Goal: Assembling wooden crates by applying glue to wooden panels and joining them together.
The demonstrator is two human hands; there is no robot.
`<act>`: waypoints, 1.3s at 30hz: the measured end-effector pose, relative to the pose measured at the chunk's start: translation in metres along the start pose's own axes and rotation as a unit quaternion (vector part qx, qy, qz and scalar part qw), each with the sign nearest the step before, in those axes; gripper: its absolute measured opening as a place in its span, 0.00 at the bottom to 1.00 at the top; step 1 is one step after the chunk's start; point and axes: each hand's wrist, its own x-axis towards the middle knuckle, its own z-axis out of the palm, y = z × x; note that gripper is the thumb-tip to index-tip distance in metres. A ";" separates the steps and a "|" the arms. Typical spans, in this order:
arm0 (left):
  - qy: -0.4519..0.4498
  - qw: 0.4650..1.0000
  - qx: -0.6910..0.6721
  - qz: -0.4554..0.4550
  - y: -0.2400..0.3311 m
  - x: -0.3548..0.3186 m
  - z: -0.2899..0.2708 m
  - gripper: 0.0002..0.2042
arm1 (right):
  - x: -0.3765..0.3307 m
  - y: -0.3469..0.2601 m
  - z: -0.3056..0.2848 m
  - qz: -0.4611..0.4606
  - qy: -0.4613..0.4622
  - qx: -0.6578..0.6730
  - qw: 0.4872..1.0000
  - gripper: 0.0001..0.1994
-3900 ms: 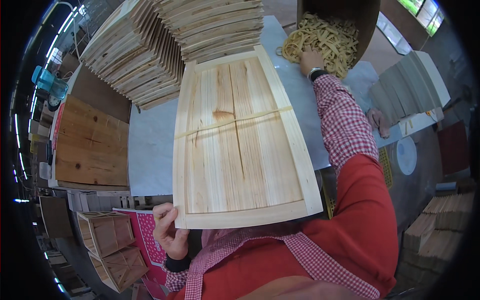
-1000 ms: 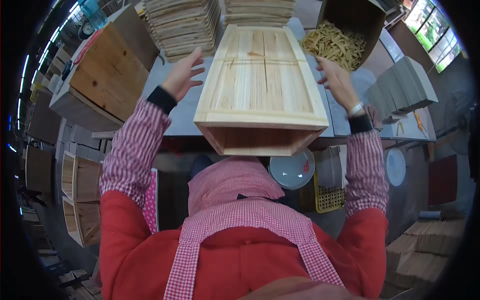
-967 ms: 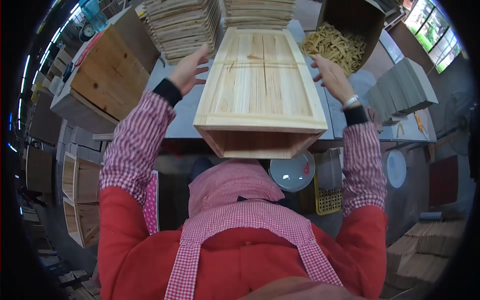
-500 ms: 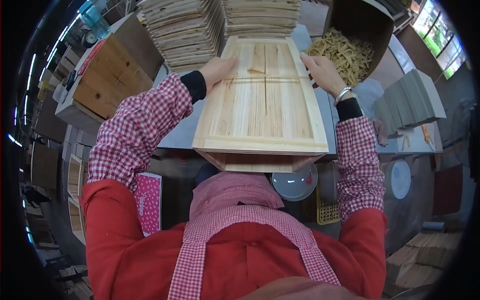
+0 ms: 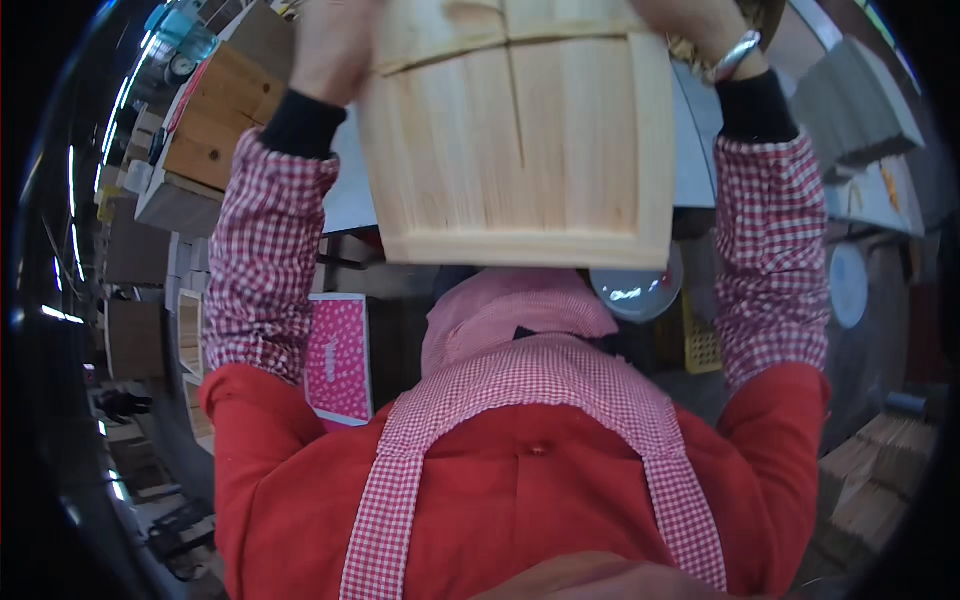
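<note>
Left hand point(image 5: 335, 45): its grip is wrapped against the left side of the crate point(image 5: 520, 130), fingers pressed to the wood. The fingertips run out of the top edge of the view, so how far they curl around cannot be told.

Right hand point(image 5: 690, 20): only the wrist and heel of the hand show, set against the upper right corner of the crate. A metal wristband point(image 5: 735, 57) sits just above the black cuff point(image 5: 752, 105). The grip itself is cut off by the top edge; its spread cannot be told.

Crate: pale wood, built of vertical slats with a plain rim along its near edge. It is held raised between the two hands, close to the camera, and fills the upper middle of the view. Its inside is not visible, so any contents cannot be told. Both forearms, in red-and-white checked sleeves, rise on either side of it.

Surroundings:
- A grey worktop point(image 5: 350, 190) shows behind the crate at left and right.
- A wooden box point(image 5: 215, 125) stands at the left end of the worktop.
- A pink box point(image 5: 338, 358) stands below the worktop, beside the left sleeve.
- A round white dish point(image 5: 635, 295) shows under the crate's lower right corner.
- Stacked wooden boards point(image 5: 850, 100) lie at upper right.
</note>
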 end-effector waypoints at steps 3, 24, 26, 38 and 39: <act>0.085 0.980 -0.001 0.181 -0.008 0.001 -0.014 0.26 | -0.002 -0.045 -0.009 -0.127 0.174 -0.045 0.975 0.16; 0.231 0.962 -0.003 0.149 -0.119 -0.062 0.011 0.24 | -0.091 -0.047 0.124 -0.018 0.200 0.092 0.975 0.33; 0.240 0.963 0.006 0.118 -0.121 -0.069 0.000 0.25 | -0.097 -0.046 0.122 0.008 0.189 0.127 0.974 0.31; -0.042 0.766 0.369 0.525 0.079 -0.010 0.037 0.16 | -0.132 0.029 0.194 0.455 -0.046 0.347 0.819 0.21; -0.075 0.750 0.376 0.539 0.081 -0.002 0.047 0.13 | -0.128 0.031 0.201 0.458 -0.028 0.403 0.792 0.21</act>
